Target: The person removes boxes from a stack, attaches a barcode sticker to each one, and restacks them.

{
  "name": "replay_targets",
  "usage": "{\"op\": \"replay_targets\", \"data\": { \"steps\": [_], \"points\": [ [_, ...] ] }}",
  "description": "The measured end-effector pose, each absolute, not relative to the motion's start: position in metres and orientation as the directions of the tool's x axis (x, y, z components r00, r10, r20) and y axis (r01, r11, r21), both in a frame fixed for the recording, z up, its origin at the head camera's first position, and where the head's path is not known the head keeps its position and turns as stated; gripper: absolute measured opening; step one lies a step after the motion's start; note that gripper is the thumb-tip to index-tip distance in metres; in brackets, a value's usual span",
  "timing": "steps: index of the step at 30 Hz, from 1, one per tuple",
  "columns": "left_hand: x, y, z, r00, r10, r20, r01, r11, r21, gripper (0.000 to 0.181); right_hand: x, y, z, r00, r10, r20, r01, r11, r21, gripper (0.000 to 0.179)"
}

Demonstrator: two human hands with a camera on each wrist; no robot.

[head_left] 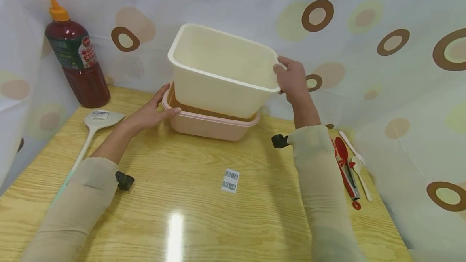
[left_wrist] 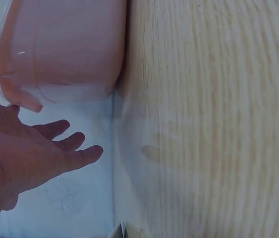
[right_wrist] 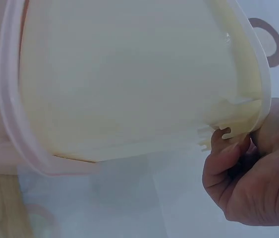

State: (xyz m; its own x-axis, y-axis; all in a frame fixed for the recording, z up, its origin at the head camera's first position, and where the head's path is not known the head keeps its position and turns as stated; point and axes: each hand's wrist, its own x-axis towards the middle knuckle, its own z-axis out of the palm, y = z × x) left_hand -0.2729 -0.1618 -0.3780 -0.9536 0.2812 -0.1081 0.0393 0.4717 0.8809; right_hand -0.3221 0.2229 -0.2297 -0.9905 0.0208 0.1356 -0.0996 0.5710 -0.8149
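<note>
A cream plastic bin [head_left: 218, 80] stands tilted, its right end higher, with its lower part inside a pink plastic bin [head_left: 211, 127] on the table. My right hand [head_left: 292, 77] grips the cream bin's right end at the rim; in the right wrist view its fingers [right_wrist: 218, 166] curl under the notched edge there. At the pink bin's left end is my left hand [head_left: 147, 114], thumb against the rim. The left wrist view shows the other fingers of that hand [left_wrist: 35, 148] spread and straight, beside the pink bin's end [left_wrist: 70, 49].
A red sauce bottle [head_left: 81, 60] with an orange cap stands at the back left. In front of it lies a pale spatula [head_left: 103, 119]. Red tongs [head_left: 346, 169], a white fork [head_left: 352, 148] and a white spoon [head_left: 361, 177] lie at right. A barcode label [head_left: 230, 180] sits mid-table.
</note>
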Motion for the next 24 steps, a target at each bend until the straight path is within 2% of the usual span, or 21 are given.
{"op": "replay_targets", "data": {
  "steps": [6,13,24],
  "points": [
    [-0.273,-0.162,-0.378,-0.952,0.285,-0.112,0.036,0.467,0.883,0.100,-0.321,0.231,-0.205,-0.983,0.084,0.162,-0.091,0.542,-0.835,0.050],
    [-0.273,-0.163,-0.378,-0.950,0.287,-0.120,0.031,0.472,0.881,0.098,-0.317,0.249,-0.182,-0.985,0.130,0.111,-0.041,0.451,-0.892,0.050],
    [-0.274,-0.164,-0.378,-0.953,0.285,-0.108,0.046,0.483,0.874,0.099,-0.307,0.289,-0.165,-0.984,0.162,0.069,0.036,0.571,-0.820,0.055]
  ]
}}
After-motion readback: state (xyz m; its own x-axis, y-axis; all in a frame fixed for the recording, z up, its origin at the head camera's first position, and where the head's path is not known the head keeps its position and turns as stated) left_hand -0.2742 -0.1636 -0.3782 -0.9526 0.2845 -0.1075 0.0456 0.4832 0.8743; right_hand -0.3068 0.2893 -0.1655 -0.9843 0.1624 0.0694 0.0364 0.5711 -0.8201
